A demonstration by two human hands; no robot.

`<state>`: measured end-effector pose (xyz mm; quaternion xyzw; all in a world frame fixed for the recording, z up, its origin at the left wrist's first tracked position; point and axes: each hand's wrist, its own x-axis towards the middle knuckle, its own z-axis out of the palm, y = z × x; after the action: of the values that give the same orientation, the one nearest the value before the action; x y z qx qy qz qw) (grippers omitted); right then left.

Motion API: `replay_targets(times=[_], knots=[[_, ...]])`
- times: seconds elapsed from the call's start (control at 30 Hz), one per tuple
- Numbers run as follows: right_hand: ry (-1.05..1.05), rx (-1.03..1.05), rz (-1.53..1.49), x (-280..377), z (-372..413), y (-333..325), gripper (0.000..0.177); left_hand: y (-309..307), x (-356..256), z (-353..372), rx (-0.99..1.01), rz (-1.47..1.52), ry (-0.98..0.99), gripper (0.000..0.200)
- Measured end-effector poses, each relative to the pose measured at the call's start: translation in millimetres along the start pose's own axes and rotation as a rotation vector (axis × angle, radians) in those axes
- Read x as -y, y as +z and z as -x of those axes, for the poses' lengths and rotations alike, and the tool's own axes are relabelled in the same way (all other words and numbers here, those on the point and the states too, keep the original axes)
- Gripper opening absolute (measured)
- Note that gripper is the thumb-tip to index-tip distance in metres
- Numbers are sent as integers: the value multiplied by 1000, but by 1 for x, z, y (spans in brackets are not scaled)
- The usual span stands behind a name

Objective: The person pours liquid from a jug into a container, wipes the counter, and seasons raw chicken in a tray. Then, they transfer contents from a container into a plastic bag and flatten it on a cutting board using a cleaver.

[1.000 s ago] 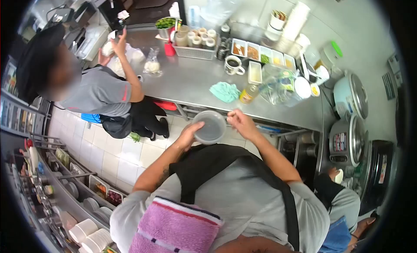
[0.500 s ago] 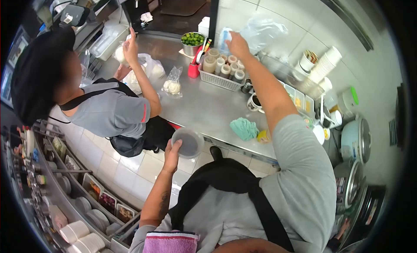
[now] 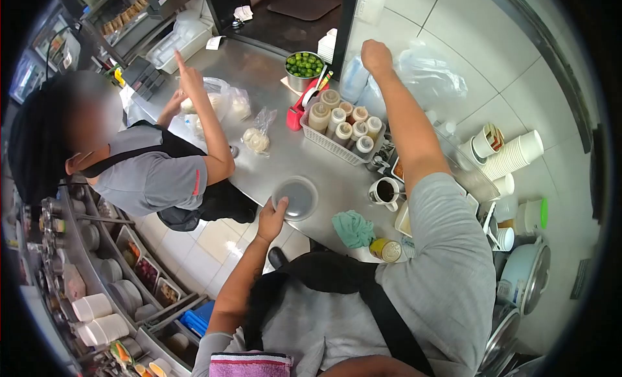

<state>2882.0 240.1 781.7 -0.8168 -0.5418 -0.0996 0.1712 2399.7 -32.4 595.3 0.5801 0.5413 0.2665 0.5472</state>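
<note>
My left hand [image 3: 275, 216] grips the rim of a clear round plastic bowl [image 3: 299, 199], held over the counter's front edge. Nothing shows inside it. My right arm stretches across the counter to the tiled wall, where my right hand [image 3: 376, 57] is closed at the top of a bluish plastic sleeve [image 3: 354, 79]. What its fingers hold is hidden. Beside that hand lies a clear plastic bag [image 3: 433, 76]. Below it, a white basket [image 3: 334, 148] holds several squeeze bottles [image 3: 319, 116].
A co-worker [image 3: 155, 176] stands at the left, hands over plastic bags [image 3: 227, 102]. On the steel counter [image 3: 259, 176] are a bag of white food [image 3: 257, 138], a pot of green limes [image 3: 304, 69], a mug [image 3: 386, 192], a green cloth [image 3: 353, 228] and a can [image 3: 386, 249].
My left hand has brought the bowl up and over the counter edge. My right hand has shifted rightward and closed. The co-worker's hands have lowered, and the view has turned slightly.
</note>
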Motion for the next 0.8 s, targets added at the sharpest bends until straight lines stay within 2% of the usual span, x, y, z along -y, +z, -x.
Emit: replay_targets(times=[0.07, 0.13, 0.2, 0.23, 0.27, 0.3, 0.33, 0.37, 0.43, 0.5, 0.53, 0.6, 0.63, 0.7, 0.73, 0.77, 0.8], knots=[[-102, -110, -26, 9, 12, -40, 23, -2, 0, 2, -21, -26, 10, 62], [-150, -151, -40, 3, 5, -44, 21, 3, 6, -1, -42, -39, 17, 64], [-186, -182, -61, -2, 9, -48, 19, -3, 13, -3, -104, -55, -11, 74], [-205, -306, -79, -2, 3, -61, 18, -8, 6, -15, -111, -60, 2, 74], [-227, -404, -92, -3, 8, -70, 17, -8, 5, -11, -227, -221, 107, 80], [-227, -376, -92, -5, 22, -74, 17, -6, 8, 7, -331, -386, 196, 87], [-187, -419, -220, -3, 22, -86, 16, -6, -12, 17, -385, -460, 272, 90], [-148, -475, -348, 1, 16, -104, 16, -11, -27, 14, -391, -461, 288, 90], [-203, -498, -392, 8, 55, -137, 16, -19, -44, 30, -458, -466, 594, 85], [-121, -309, -1048, 25, 109, -162, 15, -24, -83, 51, -437, -397, 584, 78], [-124, -290, -1051, 30, 137, -162, 15, -27, -93, 57, -328, -158, 513, 74], [47, 68, -1473, 31, 190, -162, 13, -36, -93, 58, -117, 244, 373, 66], [45, 84, -1477, 34, 216, -159, 13, -42, -89, 56, -11, 410, 306, 64], [247, 357, -1671, 44, 273, -144, 14, -52, -87, 61, 114, 662, 36, 74], [255, 375, -1667, 56, 302, -133, 14, -59, -89, 70, 164, 741, -65, 82], [315, 452, -1712, 68, 332, -119, 14, -70, -84, 80, 157, 751, -80, 82], [376, 527, -1754, 79, 361, -104, 14, -79, -79, 89, 240, 835, -92, 86]])
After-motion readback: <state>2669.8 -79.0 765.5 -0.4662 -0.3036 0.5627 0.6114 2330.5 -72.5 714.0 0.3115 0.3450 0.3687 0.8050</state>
